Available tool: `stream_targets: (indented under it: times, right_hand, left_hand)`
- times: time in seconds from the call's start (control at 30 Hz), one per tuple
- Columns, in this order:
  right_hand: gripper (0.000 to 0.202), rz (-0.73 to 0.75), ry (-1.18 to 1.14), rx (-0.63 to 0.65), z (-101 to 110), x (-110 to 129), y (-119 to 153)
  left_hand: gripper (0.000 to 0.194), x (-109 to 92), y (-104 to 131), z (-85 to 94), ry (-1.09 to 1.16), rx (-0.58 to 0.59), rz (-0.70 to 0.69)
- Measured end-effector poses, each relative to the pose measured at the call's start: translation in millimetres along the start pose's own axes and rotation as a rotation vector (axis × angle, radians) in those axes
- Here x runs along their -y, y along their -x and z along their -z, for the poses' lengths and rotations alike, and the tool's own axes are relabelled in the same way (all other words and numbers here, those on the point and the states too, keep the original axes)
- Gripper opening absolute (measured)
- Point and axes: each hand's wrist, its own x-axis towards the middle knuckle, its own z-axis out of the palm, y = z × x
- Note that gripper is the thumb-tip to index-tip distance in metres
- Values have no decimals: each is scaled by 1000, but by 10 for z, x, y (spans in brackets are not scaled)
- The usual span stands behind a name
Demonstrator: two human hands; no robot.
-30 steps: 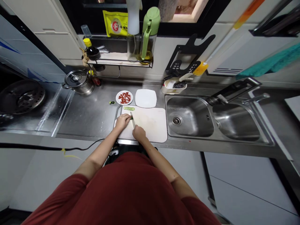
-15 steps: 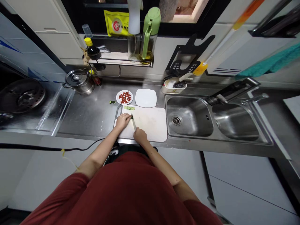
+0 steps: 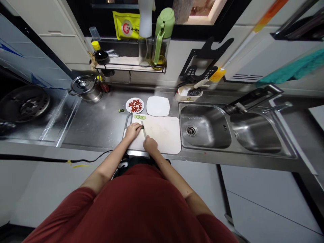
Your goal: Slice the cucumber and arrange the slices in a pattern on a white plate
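Note:
My right hand (image 3: 150, 144) is closed around the handle of a knife (image 3: 144, 131), whose blade points away from me over the white cutting board (image 3: 164, 135). Just left of the blade, my left hand (image 3: 133, 131) presses down on a small dark green piece of cucumber (image 3: 142, 127), mostly hidden under the fingers. A short row of overlapping cucumber slices (image 3: 140, 117) lies along the board's far left edge. Beyond it stand a white plate of chopped red pieces (image 3: 135, 105) and a square white plate (image 3: 158, 106). Two cucumber ends (image 3: 121, 110) rest on the steel counter.
A double sink (image 3: 206, 130) with a faucet (image 3: 253, 101) adjoins the board on the right. A lidded steel pot (image 3: 86, 88) stands at the back left, near a wok (image 3: 24, 103). Above hangs a rack (image 3: 131, 68) with bottles. A utensil holder (image 3: 188, 96) is behind the sink.
My right hand and the knife have shifted very slightly left and towards the left hand. The left hand keeps its place on the cucumber. The whole view has moved a little.

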Motion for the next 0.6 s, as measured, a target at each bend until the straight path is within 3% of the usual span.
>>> stream_targets:
  times: [0.37, 0.6]
  right_hand:
    - [28, 10, -4, -21, 38, 24, -95]
    - [27, 6, 3, 16, 12, -48, 58]
  left_hand:
    - [24, -3, 4, -17, -17, -20, 1]
    - [23, 6, 8, -30, -8, -25, -6]
